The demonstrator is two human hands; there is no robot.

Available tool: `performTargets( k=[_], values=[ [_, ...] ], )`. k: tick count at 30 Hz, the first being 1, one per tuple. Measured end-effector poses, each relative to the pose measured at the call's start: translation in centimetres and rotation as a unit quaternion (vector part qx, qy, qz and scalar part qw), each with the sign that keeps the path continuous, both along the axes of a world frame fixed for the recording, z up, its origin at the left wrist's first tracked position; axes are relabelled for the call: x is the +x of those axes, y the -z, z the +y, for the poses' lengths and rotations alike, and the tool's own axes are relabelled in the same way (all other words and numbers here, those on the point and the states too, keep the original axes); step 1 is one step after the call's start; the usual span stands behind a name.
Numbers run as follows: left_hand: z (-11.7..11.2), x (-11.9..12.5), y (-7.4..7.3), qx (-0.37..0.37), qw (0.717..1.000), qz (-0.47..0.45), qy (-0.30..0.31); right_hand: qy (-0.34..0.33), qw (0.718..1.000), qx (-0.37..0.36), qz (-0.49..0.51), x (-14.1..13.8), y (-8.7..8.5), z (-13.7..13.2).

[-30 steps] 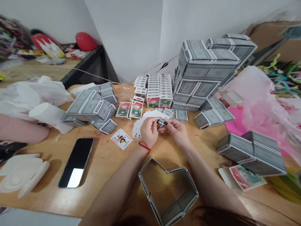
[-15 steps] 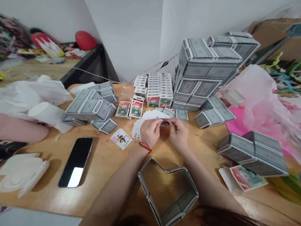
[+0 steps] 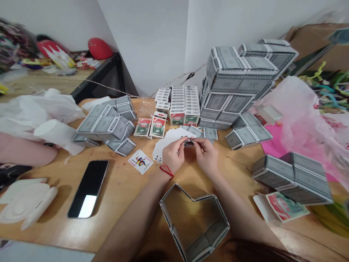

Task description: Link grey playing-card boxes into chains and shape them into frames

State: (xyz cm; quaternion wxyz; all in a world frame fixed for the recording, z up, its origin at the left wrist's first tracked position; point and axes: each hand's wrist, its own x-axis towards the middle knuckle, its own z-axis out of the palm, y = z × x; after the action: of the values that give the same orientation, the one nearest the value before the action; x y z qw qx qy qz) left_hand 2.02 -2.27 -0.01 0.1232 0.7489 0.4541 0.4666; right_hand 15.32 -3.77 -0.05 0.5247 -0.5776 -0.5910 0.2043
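My left hand (image 3: 173, 154), with a red string on its wrist, pinches one end of a small bent playing card (image 3: 188, 143). The fingers of my right hand (image 3: 206, 154) are closed on the card's other end; most of it is hidden by the fingertips. Under and behind my hands, loose white-faced playing cards (image 3: 170, 140) lie fanned on the table. Several grey-backed cards (image 3: 209, 133) rest just beyond. A joker card (image 3: 140, 161) lies face up to the left. Between my forearms stands a heart-shaped frame (image 3: 195, 227) of folded cards.
A tall stack of card-built blocks (image 3: 229, 96) rises at the back right, with more blocks (image 3: 293, 178) nearer. Another block pile (image 3: 106, 123) sits left. Card boxes (image 3: 177, 105) line the back. A phone (image 3: 88, 189) lies left; an opened card box (image 3: 283, 207) lies right.
The card between my fingertips is slightly more spread and bent, and my fingers have shifted a little around it. Everything else stays in place.
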Motion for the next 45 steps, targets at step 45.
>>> performTargets(
  k=[45],
  values=[
    [0.15,0.89,-0.05,0.055,0.998,-0.008,0.030,0.099,0.987,-0.072,-0.107,-0.19,0.25,0.15]
  ],
)
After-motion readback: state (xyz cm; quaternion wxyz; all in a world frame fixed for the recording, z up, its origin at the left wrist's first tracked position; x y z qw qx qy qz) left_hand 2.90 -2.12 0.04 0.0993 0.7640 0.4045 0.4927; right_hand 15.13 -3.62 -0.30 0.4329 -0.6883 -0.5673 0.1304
